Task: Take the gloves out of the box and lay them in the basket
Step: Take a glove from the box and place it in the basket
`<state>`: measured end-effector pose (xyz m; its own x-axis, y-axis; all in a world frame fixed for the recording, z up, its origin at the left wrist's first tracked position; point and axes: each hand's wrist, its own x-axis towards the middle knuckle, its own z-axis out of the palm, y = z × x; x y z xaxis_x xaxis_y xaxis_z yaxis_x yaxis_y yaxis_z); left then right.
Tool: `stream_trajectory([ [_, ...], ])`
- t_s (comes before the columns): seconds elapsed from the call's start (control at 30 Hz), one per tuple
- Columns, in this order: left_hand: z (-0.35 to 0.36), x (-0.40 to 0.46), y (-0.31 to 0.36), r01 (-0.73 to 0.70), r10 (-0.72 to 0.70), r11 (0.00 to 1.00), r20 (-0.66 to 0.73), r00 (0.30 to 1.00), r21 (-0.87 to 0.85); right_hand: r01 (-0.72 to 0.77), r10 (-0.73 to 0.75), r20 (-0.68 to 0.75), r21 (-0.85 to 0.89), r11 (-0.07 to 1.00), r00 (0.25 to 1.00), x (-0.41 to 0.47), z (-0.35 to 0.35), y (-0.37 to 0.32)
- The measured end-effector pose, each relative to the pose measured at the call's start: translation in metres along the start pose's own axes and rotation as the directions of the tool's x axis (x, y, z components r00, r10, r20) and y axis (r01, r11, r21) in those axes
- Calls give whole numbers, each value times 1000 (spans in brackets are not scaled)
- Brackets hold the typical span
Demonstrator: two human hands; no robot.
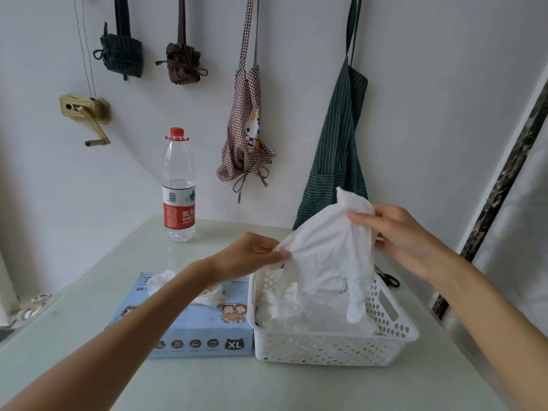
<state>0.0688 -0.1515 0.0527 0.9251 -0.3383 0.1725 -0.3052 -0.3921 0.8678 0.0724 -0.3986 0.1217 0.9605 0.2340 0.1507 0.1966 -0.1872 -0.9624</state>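
The step in hand was the laying-in: a thin, crinkled, translucent white plastic glove (326,250) was held spread in the air directly over the white perforated plastic basket (332,348), its fingers hanging down with the longest one reaching inside the basket's walls. The left hand (252,256) pinched the glove's left edge between thumb and fingertips, and the right hand (397,232) gripped the cuff end higher up and further right, with a bunch of the film sticking up above its fingers. The next move, by my reckoning, called for lowering both hands together so the glove settled flat on the pile, then letting go lightly, since film this flimsy would likely cling to skin and lift back out. The basket already held a heap of similar white gloves (299,315), though how many could not be told. Touching its left side lay the pale blue cardboard glove box marked XL (192,330), with more white gloves (166,280) puffing up out of its top opening, so the task looked well short of finished. Both containers sat on the pale green glass-topped table (207,387), near its front edge.
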Motion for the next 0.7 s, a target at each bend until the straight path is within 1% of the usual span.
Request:
stream_trajectory([
  [0.07,-1,4,0,-16,16,1000,-6,1000,-2,16,-15,-94,12,1000,995,0,-8,5],
  [0.1,0,7,1,-17,17,1000,-8,1000,0,30,-31,-139,-9,1000,990,0,-12,7],
  [0.2,2,15,2,-22,22,1000,-26,999,16,84,-111,-227,-125,989,968,-2,-17,12],
  [0.27,4,23,1,-34,38,997,-56,998,68,139,-190,-257,-205,969,948,-2,-21,15],
  [0.33,7,29,1,-79,98,988,-134,986,136,201,-290,-282,-304,931,915,-1,-25,19],
  [0.4,8,33,0,-127,165,979,-251,954,160,256,-384,-293,-393,883,876,-1,-26,22],
  [0.47,7,33,0,-128,165,984,-347,923,126,309,-457,-277,-443,842,845,-3,-25,24],
  [0.53,4,27,-1,-112,153,986,-404,902,122,354,-513,-263,-473,807,817,-7,-20,26],
  [0.6,-1,18,-5,-113,190,974,-430,883,198,389,-541,-257,-464,796,801,-15,-12,28],
  [0.7,-8,-1,-5,-71,264,909,-436,860,410,426,-564,-225,-455,782,795,-26,3,30],
])
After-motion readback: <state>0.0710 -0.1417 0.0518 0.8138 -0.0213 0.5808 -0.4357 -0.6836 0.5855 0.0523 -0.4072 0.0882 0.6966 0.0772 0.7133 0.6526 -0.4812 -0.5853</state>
